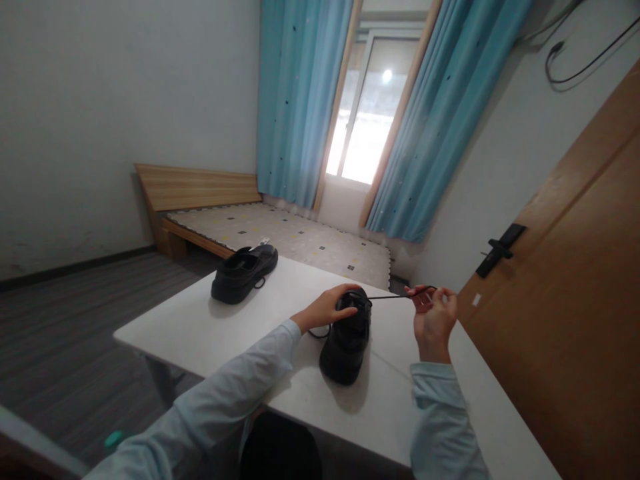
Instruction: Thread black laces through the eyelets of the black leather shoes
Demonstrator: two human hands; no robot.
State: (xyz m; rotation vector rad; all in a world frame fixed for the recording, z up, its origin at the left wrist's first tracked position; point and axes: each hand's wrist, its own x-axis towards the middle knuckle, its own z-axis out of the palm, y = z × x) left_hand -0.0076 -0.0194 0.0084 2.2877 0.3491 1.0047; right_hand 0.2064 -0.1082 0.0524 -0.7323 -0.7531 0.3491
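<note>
A black shoe [344,350] rests upright on the white table in front of me, its heel towards me. My left hand [330,308] lies across its upper part, fingers and thumb gripping it from the left side. From the shoe a black shoelace [390,297] runs taut to the right. Its far end is pinched in my right hand [434,313], raised a little above the table. Another loop of lace hangs at the shoe's left side. The second black shoe [240,277] stands further off at the table's left, with a small lace loop beside it.
The white table [200,337] fills the space before me. Behind it is a bed with a patterned mattress [320,247] and a wooden headboard [200,187]. Blue curtains [305,100] flank a bright window [370,113]. A wooden door [565,287] with a black handle stands at the right.
</note>
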